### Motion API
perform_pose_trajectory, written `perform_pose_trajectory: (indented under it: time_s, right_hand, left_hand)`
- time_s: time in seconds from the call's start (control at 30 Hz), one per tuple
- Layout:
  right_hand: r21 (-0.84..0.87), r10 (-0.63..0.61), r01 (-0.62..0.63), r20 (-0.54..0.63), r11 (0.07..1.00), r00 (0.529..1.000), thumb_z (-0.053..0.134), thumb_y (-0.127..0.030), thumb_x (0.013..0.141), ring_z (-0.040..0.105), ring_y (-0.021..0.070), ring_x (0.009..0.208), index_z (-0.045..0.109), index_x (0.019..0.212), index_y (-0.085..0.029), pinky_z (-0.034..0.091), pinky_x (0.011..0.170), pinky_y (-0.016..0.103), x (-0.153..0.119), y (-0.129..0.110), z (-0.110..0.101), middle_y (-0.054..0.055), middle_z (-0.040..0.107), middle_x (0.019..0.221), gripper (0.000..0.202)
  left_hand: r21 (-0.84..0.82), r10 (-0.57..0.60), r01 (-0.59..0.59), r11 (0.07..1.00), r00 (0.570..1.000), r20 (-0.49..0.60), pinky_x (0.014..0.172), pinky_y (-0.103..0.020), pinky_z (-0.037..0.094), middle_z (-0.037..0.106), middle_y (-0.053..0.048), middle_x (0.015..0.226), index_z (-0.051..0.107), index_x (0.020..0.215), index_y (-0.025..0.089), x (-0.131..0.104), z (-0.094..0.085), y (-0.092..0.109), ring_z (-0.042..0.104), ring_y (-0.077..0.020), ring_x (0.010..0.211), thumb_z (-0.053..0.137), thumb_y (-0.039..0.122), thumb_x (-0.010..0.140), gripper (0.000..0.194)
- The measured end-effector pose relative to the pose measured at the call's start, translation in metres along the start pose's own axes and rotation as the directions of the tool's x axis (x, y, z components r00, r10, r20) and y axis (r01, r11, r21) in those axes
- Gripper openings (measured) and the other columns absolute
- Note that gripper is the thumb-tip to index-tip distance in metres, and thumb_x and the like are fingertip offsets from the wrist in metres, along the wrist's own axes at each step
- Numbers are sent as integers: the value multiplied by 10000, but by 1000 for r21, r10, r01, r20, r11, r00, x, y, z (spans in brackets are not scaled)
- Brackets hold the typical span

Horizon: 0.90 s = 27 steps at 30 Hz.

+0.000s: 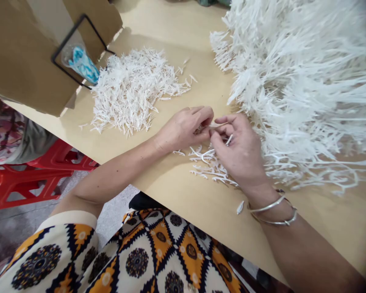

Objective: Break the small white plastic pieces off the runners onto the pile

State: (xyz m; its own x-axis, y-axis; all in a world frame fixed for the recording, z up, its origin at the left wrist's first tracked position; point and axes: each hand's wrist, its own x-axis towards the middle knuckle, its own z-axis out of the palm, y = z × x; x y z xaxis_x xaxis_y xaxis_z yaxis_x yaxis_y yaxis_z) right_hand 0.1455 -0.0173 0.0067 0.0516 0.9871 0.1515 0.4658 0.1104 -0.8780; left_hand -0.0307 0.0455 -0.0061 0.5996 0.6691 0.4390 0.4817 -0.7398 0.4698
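Observation:
My left hand is closed, its thumb and fingers curled together around small white plastic sprigs that barely show. Fingertip to fingertip with it, my right hand pinches a thin white plastic sprig that sticks out by the thumb. Exactly where the two hands grip is partly hidden by the fingers. Under and beside them lie loose white branched stems. A metal bangle circles my right wrist.
To the left is a heap of small white pieces. A large pile of white branching sprigs covers the right. A cardboard box, black wire frame and blue-white bundle in plastic stand behind. Red stools and a seated person are left.

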Motion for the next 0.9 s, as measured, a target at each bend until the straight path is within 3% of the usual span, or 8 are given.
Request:
perform_pose_trajectory:
  time_s: [0.07,0.17,0.33,0.43,0.6,0.73,0.8,0.9]
  right_hand:
    - [-64,-14,16,27,998,1000,678,-168,847,503,149,547,624,985,-264,413,593,349,1,-3,-1,-29,652,696,176]
    - [-118,-28,32,39,992,999,657,-157,842,510,155,574,635,886,-258,399,603,348,3,-7,-3,-14,650,693,112]
    - [-122,42,-35,55,992,998,662,-155,835,486,157,567,641,866,-254,386,620,356,6,-10,-5,-23,609,666,106]
    - [-90,69,-61,92,994,993,672,-176,838,469,153,569,642,844,-256,365,600,342,2,-14,-6,-39,548,618,86]
    - [-37,73,-70,97,997,993,688,-251,888,424,130,520,634,862,-250,356,556,324,-5,-16,-6,-58,510,580,60]
    - [59,81,-82,23,995,996,698,-268,900,481,145,518,620,925,-265,390,550,341,-2,-8,-4,-49,573,620,82]
    - [84,87,-85,-17,993,996,712,-262,884,515,160,526,621,938,-275,392,550,353,0,-4,-3,-38,612,640,106]
    - [57,66,-62,-59,996,996,729,-242,858,499,160,518,622,927,-284,386,550,360,0,0,-2,-41,605,635,135]
  left_hand:
    - [-23,-25,24,999,999,-33,745,-334,495,672,-44,847,566,905,208,1,1,0,625,-189,764,605,93,835,140]
    - [-78,-81,77,994,995,-50,718,-309,483,654,-24,832,566,875,211,1,2,2,597,-161,739,609,60,802,174]
    - [-212,-169,154,965,984,-57,661,-267,451,626,14,782,575,834,203,2,4,7,554,-112,684,633,56,775,169]
    - [-205,-223,195,959,967,-125,651,-287,443,597,20,744,560,809,212,4,2,0,524,-115,673,642,93,802,144]
    - [-142,-339,309,940,892,-299,725,-332,507,610,8,794,552,892,231,7,-4,-25,557,-137,718,650,191,906,107]
    - [-121,-390,380,917,792,-470,784,-386,529,648,-85,1126,516,1075,249,4,-12,-31,589,-167,815,622,199,947,174]
    - [-118,-349,334,935,811,-470,839,-422,537,630,-126,1256,521,1158,254,2,-16,-24,620,-200,906,597,303,1009,174]
    - [-113,-198,171,979,933,-301,951,-463,547,679,-127,1225,602,1190,255,0,-19,-9,668,-255,1075,540,531,1063,310]
